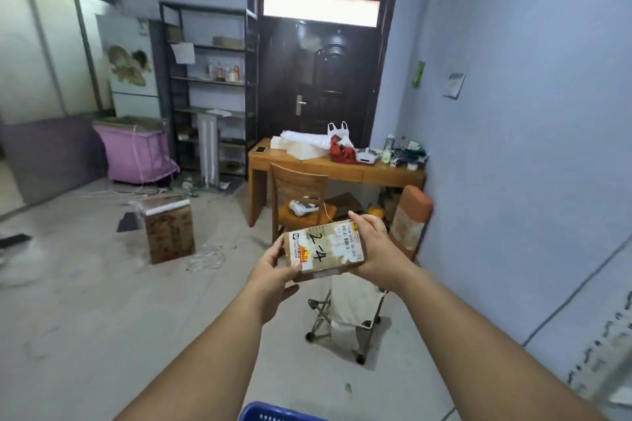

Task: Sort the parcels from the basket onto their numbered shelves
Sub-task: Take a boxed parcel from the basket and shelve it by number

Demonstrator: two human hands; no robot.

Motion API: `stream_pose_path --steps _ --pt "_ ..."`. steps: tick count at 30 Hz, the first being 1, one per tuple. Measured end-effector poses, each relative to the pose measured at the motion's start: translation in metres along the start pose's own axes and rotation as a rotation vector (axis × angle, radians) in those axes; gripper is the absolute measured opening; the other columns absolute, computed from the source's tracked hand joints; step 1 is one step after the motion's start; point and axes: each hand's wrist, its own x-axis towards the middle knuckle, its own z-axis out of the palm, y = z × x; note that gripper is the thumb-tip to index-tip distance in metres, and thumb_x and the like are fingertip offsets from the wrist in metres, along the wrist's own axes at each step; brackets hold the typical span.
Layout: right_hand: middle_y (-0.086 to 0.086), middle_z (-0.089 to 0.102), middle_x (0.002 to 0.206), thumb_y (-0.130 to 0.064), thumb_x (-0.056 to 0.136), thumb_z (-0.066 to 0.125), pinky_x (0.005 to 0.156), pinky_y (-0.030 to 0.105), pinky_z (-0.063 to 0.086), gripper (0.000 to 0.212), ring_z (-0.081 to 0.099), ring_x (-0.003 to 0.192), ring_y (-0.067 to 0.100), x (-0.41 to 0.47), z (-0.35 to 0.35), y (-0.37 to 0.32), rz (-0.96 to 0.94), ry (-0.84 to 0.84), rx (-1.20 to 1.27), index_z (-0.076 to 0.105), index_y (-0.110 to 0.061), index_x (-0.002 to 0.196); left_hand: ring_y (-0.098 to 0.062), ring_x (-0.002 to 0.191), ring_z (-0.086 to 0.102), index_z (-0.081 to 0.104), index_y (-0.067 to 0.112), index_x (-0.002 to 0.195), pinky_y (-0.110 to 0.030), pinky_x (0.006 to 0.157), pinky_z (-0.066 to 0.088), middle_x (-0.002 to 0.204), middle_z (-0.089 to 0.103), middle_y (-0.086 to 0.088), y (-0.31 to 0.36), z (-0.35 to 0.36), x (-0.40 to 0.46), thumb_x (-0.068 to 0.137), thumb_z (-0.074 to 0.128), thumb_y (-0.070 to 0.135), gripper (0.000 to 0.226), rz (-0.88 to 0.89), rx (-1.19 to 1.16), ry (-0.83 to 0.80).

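The shelves stand well ahead by the door. Your basket sits at the bottom edge. Between your hands, the parcel marked "2-4" is held up: left hand grips its near-left end, right hand clasps the right end.

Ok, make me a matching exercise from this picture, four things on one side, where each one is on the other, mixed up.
Things:
1. parcel
2. phone
3. blue basket
4. pink bin

Places:
A. at the bottom edge of the view
B. on the wooden desk
C. held between the left hand and right hand
D. on the floor beside the black shelf unit

Pairs: 1-C, 2-B, 3-A, 4-D
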Motion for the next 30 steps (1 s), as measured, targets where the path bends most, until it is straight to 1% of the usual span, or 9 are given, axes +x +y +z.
stream_pose_path --steps 7,11,13,17,19,21,23,26,30 --pt "-0.024 0.013 0.139 -0.032 0.068 0.081 0.111 0.037 0.037 0.100 0.034 0.130 0.013 0.001 -0.001 0.006 0.007 -0.025 -0.005 0.021 -0.033 0.148 -0.028 0.107 0.064 0.036 0.039 0.142 -0.044 0.085 0.057 0.135 0.045 0.003 0.005 0.003 -0.002 0.083 0.063 -0.009 0.080 0.008 0.037 -0.048" --pt "-0.024 0.012 0.140 -0.020 0.071 0.077 0.110 0.037 0.038 0.102 0.033 0.130 0.013 -0.002 -0.009 0.013 0.038 -0.073 -0.015 0.015 -0.036 0.150 -0.029 0.103 0.066 0.050 0.041 0.117 -0.044 0.078 0.059 0.127 0.051 -0.002 0.006 0.005 -0.004 0.084 0.068 0.001 0.055 -0.010 0.103 -0.113" --pt "-0.019 0.015 0.141 -0.015 0.072 0.076 0.106 0.034 0.043 0.105 0.035 0.128 0.012 -0.006 -0.010 0.017 0.104 -0.058 0.049 0.011 -0.036 0.151 -0.029 0.098 0.069 0.049 0.037 0.116 -0.045 0.074 0.059 0.122 0.059 -0.006 0.003 0.008 -0.006 0.086 0.068 0.008 0.045 -0.022 0.101 -0.137" --pt "-0.004 0.032 0.142 -0.015 0.069 0.076 0.085 0.034 0.057 0.094 0.051 0.115 0.015 -0.024 -0.003 0.031 0.318 0.114 0.302 0.027 -0.036 0.147 -0.034 0.097 0.069 0.046 0.028 0.120 -0.058 0.077 0.056 0.113 0.068 -0.013 -0.009 0.022 -0.006 0.087 0.066 0.005 0.044 -0.039 0.011 -0.163" --pt "-0.004 0.047 0.134 -0.025 0.074 0.076 0.077 0.029 0.054 0.079 0.054 0.109 0.014 -0.040 0.002 0.030 0.430 0.283 0.451 0.037 -0.033 0.143 -0.035 0.100 0.068 0.048 0.030 0.121 -0.059 0.081 0.055 0.114 0.067 -0.013 -0.016 0.033 -0.005 0.087 0.065 0.004 0.046 -0.048 -0.034 -0.197" --pt "-0.005 0.059 0.117 -0.028 0.087 0.064 0.070 0.024 0.049 0.054 0.057 0.100 0.015 -0.054 0.010 0.022 0.522 0.468 0.536 0.046 -0.031 0.138 -0.032 0.100 0.069 0.052 0.033 0.121 -0.054 0.082 0.056 0.114 0.068 -0.011 -0.021 0.046 -0.006 0.086 0.066 0.002 0.049 -0.053 -0.054 -0.243" --pt "-0.010 0.063 0.104 -0.028 0.097 0.050 0.080 0.030 0.054 0.035 0.060 0.096 0.012 -0.066 0.015 0.012 0.568 0.560 0.598 0.054 -0.027 0.132 -0.030 0.098 0.070 0.053 0.034 0.122 -0.048 0.081 0.057 0.112 0.070 -0.009 -0.022 0.061 -0.006 0.085 0.067 0.002 0.052 -0.061 -0.063 -0.310" --pt "-0.010 0.067 0.103 -0.028 0.099 0.046 0.090 0.037 0.056 0.023 0.065 0.096 0.009 -0.085 0.017 -0.006 0.603 0.603 0.664 0.058 -0.030 0.119 -0.029 0.099 0.070 0.050 0.030 0.130 -0.048 0.085 0.055 0.108 0.073 -0.009 -0.025 0.084 -0.008 0.086 0.067 0.006 0.053 -0.066 -0.066 -0.433" --pt "-0.007 0.067 0.116 -0.027 0.098 0.048 0.090 0.031 0.053 0.035 0.065 0.100 0.010 -0.129 0.017 -0.030 0.712 0.800 0.564 0.050 -0.034 0.132 -0.024 0.106 0.066 0.053 0.033 0.130 -0.044 0.088 0.052 0.114 0.071 -0.006 -0.031 0.114 -0.034 0.094 0.058 0.016 0.040 -0.108 -0.031 -0.620"
